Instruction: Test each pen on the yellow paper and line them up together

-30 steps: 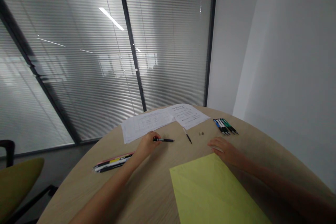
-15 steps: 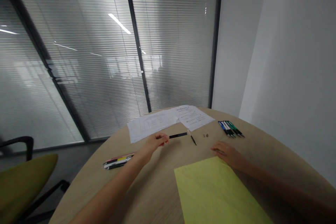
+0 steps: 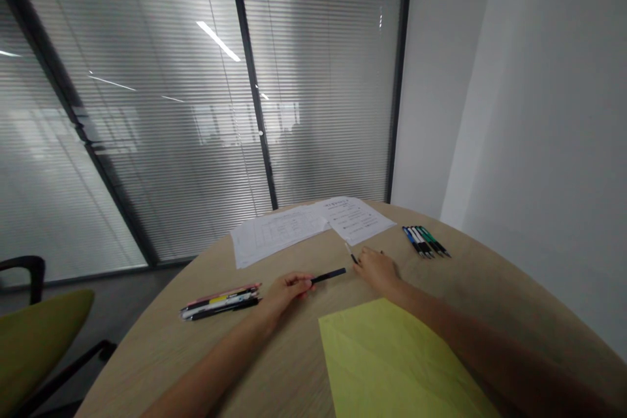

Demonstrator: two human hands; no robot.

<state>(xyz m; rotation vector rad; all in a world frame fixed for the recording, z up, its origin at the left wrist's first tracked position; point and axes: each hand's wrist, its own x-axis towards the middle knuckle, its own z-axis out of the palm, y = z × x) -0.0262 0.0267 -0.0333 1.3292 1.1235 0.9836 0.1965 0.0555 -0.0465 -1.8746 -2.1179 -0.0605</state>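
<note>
My left hand (image 3: 289, 290) pinches one end of a slim black pen-like stick (image 3: 330, 275), which points right, low over the table. My right hand (image 3: 376, 269) is just beyond the stick's free end. Its curled fingertips close on the near end of a pen (image 3: 351, 253) with a pale upper part and a dark lower part. The fingers partly cover this pen. Left of my left hand lies a bunch of pens and pencils (image 3: 220, 302). A yellow sheet (image 3: 392, 359) lies in front of me, partly under my right forearm.
Printed white papers (image 3: 279, 232) overlap at the far side of the round wooden table (image 3: 161, 346). A row of several blue, white and green pens (image 3: 425, 241) lies at the right. A green chair (image 3: 44, 326) stands at the left, beside the table edge.
My right hand has moved left from the yellow sheet's far corner to the pale-and-dark pen. My left hand has drawn the black stick nearer to me, away from that pen.
</note>
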